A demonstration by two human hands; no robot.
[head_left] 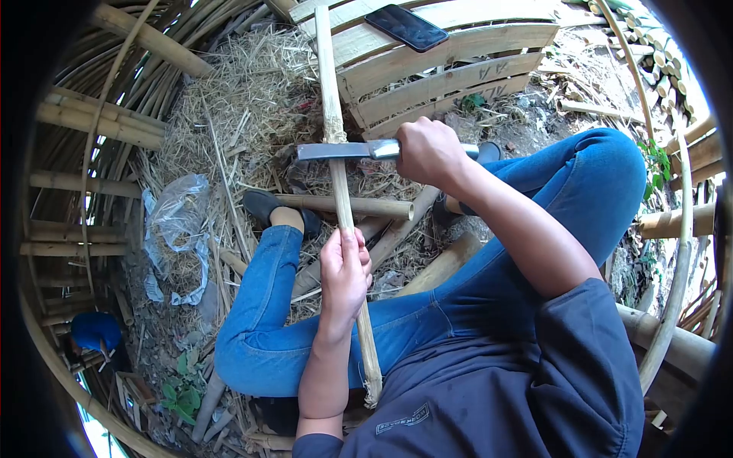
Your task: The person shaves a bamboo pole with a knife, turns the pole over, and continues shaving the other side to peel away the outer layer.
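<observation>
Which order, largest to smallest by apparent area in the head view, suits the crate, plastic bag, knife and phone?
1. Crate
2. Plastic bag
3. Knife and phone: too alike to rank; knife longer, phone broader.

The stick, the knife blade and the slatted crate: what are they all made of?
The stick looks like wood or split bamboo, bare and unpainted: it's pale, with lengthwise grain and frayed fibres.

The knife blade seems to be metal, fairly smooth, because it's silvery and shines.

The crate is probably raw wood: its flat slats are pale, with dark lettering on them.
</observation>
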